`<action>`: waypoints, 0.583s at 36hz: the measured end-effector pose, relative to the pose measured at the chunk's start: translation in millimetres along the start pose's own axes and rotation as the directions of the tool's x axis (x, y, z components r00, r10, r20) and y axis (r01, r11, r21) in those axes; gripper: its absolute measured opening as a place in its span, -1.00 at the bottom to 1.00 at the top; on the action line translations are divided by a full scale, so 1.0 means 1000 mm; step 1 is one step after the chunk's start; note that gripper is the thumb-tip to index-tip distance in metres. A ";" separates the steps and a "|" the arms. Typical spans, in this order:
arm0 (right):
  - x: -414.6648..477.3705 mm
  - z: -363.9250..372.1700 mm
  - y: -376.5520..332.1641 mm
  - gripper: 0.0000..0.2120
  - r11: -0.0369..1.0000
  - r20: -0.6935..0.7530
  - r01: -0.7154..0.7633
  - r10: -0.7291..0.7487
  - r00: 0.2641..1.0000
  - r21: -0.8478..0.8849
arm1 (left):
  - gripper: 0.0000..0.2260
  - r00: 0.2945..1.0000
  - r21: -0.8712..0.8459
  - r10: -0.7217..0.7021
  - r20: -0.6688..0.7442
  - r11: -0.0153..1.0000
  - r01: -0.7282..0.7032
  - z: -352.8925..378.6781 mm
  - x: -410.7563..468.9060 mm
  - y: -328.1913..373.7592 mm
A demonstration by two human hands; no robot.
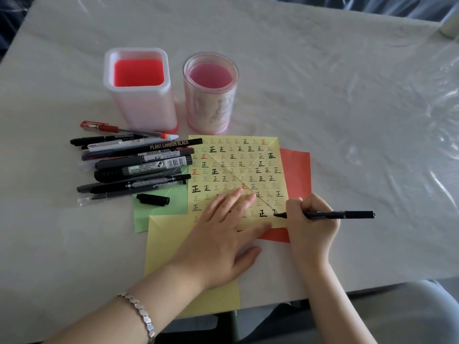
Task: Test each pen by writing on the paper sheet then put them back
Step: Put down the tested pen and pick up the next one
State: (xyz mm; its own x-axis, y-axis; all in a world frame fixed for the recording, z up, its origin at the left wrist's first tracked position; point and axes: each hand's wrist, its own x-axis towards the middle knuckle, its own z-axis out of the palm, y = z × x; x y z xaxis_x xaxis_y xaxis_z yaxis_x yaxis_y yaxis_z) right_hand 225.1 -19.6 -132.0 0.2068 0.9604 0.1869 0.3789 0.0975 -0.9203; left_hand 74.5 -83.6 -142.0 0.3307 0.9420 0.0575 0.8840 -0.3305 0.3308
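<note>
Mostly black pens [134, 165] are lying piled left of the creased yellow paper sheet [232, 158] bearing rows of characters. The left hand [221, 239] is pressing it, fingers straight; the right hand [309, 227] is gripping a black marker [342, 215], tip on the sheet.

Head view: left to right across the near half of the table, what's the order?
Order: pile of pens → left hand, flat on the yellow sheet → right hand, gripping the black marker. The loose cap and green sheet overlap the pile, so they are omitted.
</note>
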 end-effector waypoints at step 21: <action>0.002 -0.003 -0.007 -0.70 0.994 -0.134 -0.088 0.095 0.986 0.056 | -0.68 1.000 -0.031 0.026 -0.015 0.999 -0.027 0.001 -0.001 -0.001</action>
State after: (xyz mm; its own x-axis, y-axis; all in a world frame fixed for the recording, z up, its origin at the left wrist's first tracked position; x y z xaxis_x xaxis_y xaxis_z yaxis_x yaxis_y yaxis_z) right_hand 225.5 -19.1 -123.7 0.3606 0.9218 0.1426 0.3076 0.0268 -0.9511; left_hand 73.6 -84.1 -143.5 0.3489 0.9337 0.0805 0.8639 -0.3537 0.3584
